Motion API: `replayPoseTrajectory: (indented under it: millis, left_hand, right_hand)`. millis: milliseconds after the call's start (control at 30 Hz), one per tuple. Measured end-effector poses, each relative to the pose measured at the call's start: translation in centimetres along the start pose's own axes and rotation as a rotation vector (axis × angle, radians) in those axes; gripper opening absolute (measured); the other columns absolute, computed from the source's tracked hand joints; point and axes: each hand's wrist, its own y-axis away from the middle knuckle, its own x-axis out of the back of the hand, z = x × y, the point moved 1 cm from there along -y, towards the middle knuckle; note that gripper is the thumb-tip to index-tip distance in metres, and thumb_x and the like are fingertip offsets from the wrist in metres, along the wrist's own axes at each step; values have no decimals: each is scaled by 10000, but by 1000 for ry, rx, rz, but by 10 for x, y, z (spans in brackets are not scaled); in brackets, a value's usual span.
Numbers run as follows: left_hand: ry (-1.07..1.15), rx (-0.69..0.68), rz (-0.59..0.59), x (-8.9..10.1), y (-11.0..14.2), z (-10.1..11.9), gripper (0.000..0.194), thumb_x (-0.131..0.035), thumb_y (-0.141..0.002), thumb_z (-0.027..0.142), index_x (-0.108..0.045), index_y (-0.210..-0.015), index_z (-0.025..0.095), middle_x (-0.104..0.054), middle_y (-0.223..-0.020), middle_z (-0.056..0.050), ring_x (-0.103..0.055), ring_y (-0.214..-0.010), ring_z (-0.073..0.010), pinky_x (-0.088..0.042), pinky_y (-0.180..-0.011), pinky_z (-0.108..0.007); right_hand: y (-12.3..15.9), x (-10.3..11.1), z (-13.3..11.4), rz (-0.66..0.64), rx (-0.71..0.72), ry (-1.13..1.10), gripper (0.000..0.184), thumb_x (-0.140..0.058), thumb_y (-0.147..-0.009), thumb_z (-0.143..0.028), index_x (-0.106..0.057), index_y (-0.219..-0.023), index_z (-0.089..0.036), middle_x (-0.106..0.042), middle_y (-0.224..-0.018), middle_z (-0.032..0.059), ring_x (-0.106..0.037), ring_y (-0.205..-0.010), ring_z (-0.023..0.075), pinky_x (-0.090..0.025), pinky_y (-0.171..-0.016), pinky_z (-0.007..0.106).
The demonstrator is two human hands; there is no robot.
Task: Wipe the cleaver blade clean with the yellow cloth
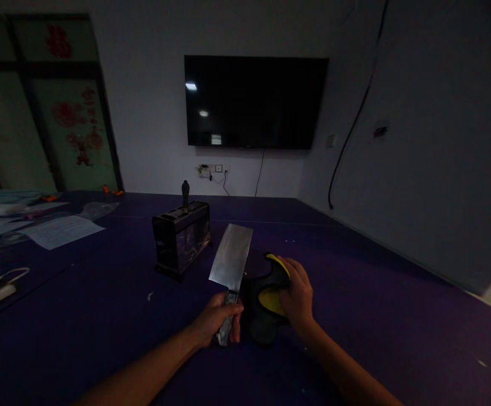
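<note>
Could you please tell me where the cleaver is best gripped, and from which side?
Probably by the handle, from the near side, where the left hand holds it: the handle points toward the person, while the broad blade extends away.

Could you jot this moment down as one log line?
left hand: holds cleaver, blade pointing away | right hand: grips black-and-yellow object | left of blade: black stand

Left hand [220, 321] gripping, thumb [232, 309] above curled fingers [235, 330]; right hand [298, 290] clasping; both forearms [156, 361] bare, behind fingers.
</note>
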Motion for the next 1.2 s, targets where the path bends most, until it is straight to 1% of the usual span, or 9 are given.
replayPoseTrajectory:
  millis: [100, 233, 400, 600, 767, 833, 900, 1067, 1200]
  left_hand:
    - [-28, 12, 21, -1, -1, -3, 233, -576, -657, 350, -443, -714, 167, -492, -424, 65, -473, -304, -98, -287, -305, -161]
    - [-82, 65, 42, -3, -2, -7, 251, -575, -654, 354, -434, -759, 174, -485, -388, 71, -474, -294, -111, -296, -305, -169]
    - [-116, 86, 60, -3, -3, -9, 190, -529, -654, 302, -444, -762, 171, -482, -383, 70, -486, -300, -117, -302, -299, -169]
    - [-142, 69, 105, -4, -2, -6, 167, -504, -675, 318, -452, -729, 168, -476, -370, 61, -482, -296, -114, -300, -293, -164]
    - [-127, 58, 92, -4, -1, -3, 193, -499, -678, 303, -456, -802, 160, -497, -374, 54, -480, -293, -118, -319, -299, -169]
    - [-120, 50, 67, -5, -1, -3, 199, -490, -677, 298, -463, -813, 155, -506, -378, 46, -478, -291, -118, -318, -293, -167]
    - [-132, 47, 62, -5, -1, -3, 214, -481, -689, 308, -479, -827, 144, -510, -379, 40, -478, -291, -117, -317, -292, -165]
    - [-195, 69, 93, -4, -4, -7, 237, -474, -704, 316, -519, -819, 114, -507, -365, 26, -490, -300, -125, -323, -288, -169]
    - [-187, 78, 95, -2, -5, -9, 233, -476, -706, 322, -511, -816, 119, -510, -370, 29, -490, -299, -123, -318, -285, -168]
  right_hand:
    - [2, -2, -4, 8, 25, -32, 580, -374, -621, -20, -495, -1149, -228, -539, -1082, 75, -514, -1019, 229, -450, -857, 438]
    - [16, -13, -13, -139, 198, -97, 523, -362, -701, -8, -509, -1140, -250, -556, -1092, 74, -539, -1003, 199, -488, -821, 383]
    - [22, -19, -19, -311, 400, -74, 577, -355, -681, 12, -515, -1171, -247, -586, -1090, 63, -523, -1032, 203, -476, -841, 397]
    - [19, -18, -24, -447, 473, -48, 624, -399, -642, -35, -457, -1242, -195, -565, -1163, 76, -488, -1099, 230, -433, -903, 426]
    - [19, -13, -21, -244, 450, -96, 621, -340, -738, 23, -354, -1311, -216, -554, -1183, 80, -500, -1098, 192, -457, -891, 389]
    - [19, -11, -21, -202, 457, -89, 600, -350, -765, 23, -342, -1318, -211, -530, -1214, 90, -483, -1119, 198, -456, -894, 390]
    - [18, -11, -24, -252, 504, -69, 551, -364, -786, 8, -372, -1300, -192, -527, -1219, 95, -478, -1124, 200, -460, -890, 381]
    - [18, -19, -32, -498, 574, -38, 403, -358, -830, -61, -502, -1189, -173, -575, -1162, 65, -502, -1088, 176, -465, -886, 343]
    - [17, -20, -32, -518, 535, -54, 389, -340, -832, -61, -536, -1147, -177, -592, -1135, 59, -525, -1046, 168, -475, -864, 331]
